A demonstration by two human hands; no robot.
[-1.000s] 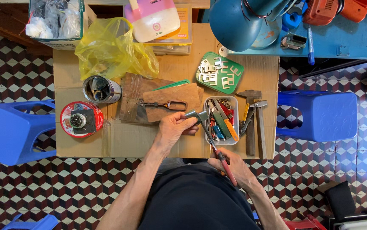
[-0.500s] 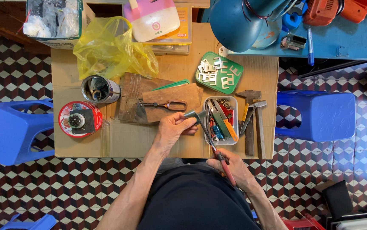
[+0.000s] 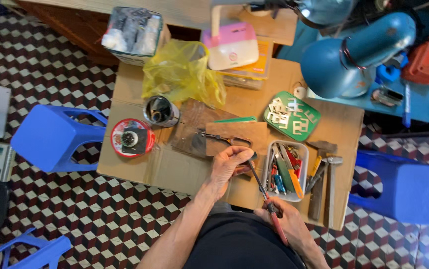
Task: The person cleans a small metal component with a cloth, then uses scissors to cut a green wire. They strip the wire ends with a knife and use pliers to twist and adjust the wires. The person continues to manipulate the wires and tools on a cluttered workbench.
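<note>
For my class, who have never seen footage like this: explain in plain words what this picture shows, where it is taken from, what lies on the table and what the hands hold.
There is one view, from a camera worn on the person's head, looking straight down. No machine works here, only two bare hands. The left hand pinches something small, too hidden to name. The right hand holds a long thin tool with a red handle, its tip reaching the left hand. On the cardboard-covered table lie a clear plastic tub of hand tools, two hammers, a green tray of small white pieces, a round red tin, a crumpled yellow plastic bag and brown leather pieces.
</note>
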